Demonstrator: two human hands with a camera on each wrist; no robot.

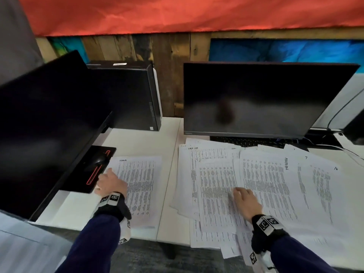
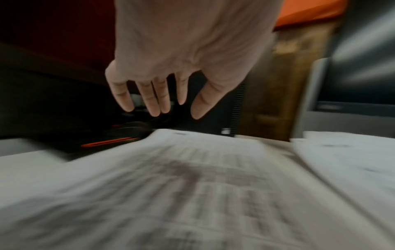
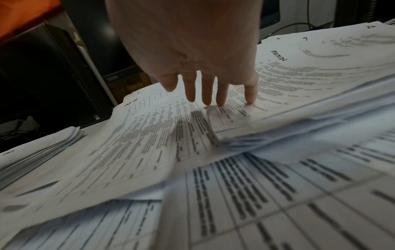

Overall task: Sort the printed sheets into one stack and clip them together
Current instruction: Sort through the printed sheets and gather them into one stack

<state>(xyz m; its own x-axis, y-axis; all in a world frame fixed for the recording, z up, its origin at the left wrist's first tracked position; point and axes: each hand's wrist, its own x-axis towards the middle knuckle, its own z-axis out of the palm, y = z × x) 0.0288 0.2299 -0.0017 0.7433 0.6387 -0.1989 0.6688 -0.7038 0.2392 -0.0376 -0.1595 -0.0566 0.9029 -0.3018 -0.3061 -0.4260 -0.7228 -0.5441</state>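
The right hand [image 1: 244, 201] keeps a wide grip, straight fingertips [image 3: 221, 99] pressing the loose printed sheets [image 1: 256, 180] fanned across the desk [image 1: 149, 142]; the left hand [image 1: 111, 183], fingers spread and holding nothing, hovers over the neat stack [image 1: 139, 186] at nine o'clock. A monitor [image 1: 256, 99] stands at twelve o'clock over the keyboard [image 1: 246, 141]; a black mouse [image 1: 99, 160] on a monitor base [image 1: 86, 174] crowds the stack's left edge; a computer tower [image 1: 130, 95] stands behind.

A white desk [image 1: 137, 142] carries two dark monitors — one [image 1: 256, 99] upright at the right, one [image 1: 39, 123] angled at the left on a black base with a red slot [image 1: 94, 174]. Between them stands a black computer tower [image 1: 134, 95]. A keyboard [image 1: 246, 141] — probably, it is half hidden — lies under the right screen. Red cloth [image 1: 177, 14] hangs above wooden boards [image 1: 169, 56].
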